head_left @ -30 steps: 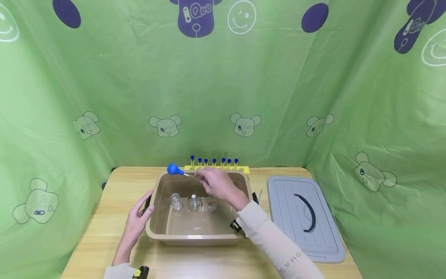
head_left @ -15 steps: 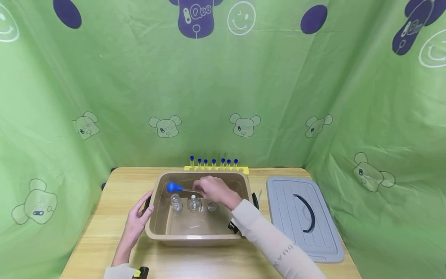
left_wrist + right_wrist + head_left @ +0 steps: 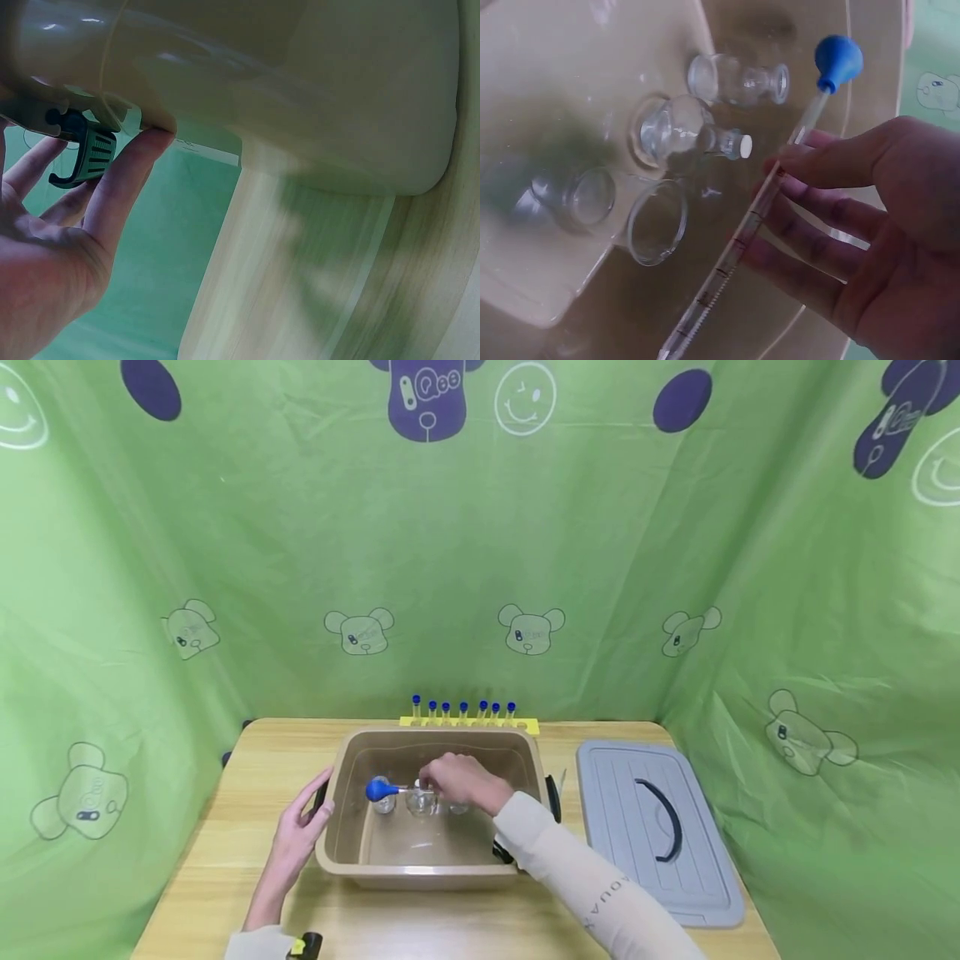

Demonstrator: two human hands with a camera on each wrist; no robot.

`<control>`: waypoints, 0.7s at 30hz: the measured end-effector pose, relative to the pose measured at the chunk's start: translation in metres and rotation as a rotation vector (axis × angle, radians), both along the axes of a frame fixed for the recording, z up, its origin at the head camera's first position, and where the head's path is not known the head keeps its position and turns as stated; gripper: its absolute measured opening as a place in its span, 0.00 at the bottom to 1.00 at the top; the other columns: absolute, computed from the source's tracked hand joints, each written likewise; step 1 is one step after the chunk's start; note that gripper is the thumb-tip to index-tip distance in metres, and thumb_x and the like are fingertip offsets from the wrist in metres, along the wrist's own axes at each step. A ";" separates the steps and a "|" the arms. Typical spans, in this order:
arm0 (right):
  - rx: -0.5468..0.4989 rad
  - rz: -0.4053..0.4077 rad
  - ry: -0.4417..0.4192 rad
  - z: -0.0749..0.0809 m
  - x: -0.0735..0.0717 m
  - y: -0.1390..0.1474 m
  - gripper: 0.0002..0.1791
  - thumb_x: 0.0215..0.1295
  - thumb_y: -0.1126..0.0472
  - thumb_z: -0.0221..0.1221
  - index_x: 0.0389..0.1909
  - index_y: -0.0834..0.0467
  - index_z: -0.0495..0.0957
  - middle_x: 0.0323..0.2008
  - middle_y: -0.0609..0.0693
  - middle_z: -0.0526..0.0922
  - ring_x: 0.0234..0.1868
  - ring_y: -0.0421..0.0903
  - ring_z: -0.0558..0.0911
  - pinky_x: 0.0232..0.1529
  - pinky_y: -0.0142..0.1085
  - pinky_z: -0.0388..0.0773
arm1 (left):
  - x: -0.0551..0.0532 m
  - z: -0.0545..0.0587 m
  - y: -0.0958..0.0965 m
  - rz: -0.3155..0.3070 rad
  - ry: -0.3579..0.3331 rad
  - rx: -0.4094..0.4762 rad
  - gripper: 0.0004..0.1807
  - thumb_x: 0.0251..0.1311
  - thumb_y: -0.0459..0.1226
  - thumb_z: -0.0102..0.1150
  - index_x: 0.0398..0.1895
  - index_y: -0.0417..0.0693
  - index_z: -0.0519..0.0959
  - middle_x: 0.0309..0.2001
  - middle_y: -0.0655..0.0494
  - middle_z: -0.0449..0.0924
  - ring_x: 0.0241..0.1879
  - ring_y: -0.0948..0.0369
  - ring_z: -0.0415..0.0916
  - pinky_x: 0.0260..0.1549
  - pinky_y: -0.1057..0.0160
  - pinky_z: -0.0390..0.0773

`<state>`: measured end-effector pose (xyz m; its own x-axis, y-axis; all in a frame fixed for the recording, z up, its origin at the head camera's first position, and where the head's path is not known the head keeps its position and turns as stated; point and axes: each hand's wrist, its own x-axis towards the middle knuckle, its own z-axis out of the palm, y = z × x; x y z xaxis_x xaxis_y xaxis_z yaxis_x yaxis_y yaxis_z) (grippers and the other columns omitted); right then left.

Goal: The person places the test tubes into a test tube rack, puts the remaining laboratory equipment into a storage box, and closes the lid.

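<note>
My right hand [image 3: 461, 778] pinches a graduated glass pipette [image 3: 724, 266] between thumb and fingers, inside the brown bin [image 3: 420, 870]. Its blue rubber bulb [image 3: 838, 60] points left in the head view. Below the pipette stand a clear glass bottle [image 3: 739, 80], a round flask with a white stopper [image 3: 676, 133] and a glass beaker [image 3: 657, 225]. My left hand [image 3: 296, 827] rests at the bin's left side, fingers extended. In the left wrist view its thumb touches the bin wall, and the black handle [image 3: 86, 150] lies between thumb and fingers.
Behind the bin, a yellow rack [image 3: 531, 726] holds several tubes with blue caps. A grey lid [image 3: 637, 827] with a black handle lies to the right on the wooden table [image 3: 262, 752]. Green curtains [image 3: 450, 543] enclose the table's back and sides.
My right hand has lowered the pipette from the bin's back rim into the bin, the bulb now overlapping the bottle in the head view. My left hand stays at the bin's side.
</note>
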<state>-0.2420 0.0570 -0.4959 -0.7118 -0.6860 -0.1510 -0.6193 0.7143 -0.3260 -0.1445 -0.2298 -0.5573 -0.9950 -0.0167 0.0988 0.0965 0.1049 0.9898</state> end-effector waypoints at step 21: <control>0.309 0.072 -0.029 -0.025 0.005 -0.017 0.11 0.61 0.71 0.64 0.31 0.49 0.85 0.25 0.42 0.79 0.25 0.41 0.75 0.25 0.33 0.76 | -0.001 -0.001 -0.002 0.001 0.015 0.008 0.28 0.76 0.33 0.55 0.77 0.42 0.64 0.78 0.40 0.57 0.52 0.68 0.80 0.46 0.64 0.85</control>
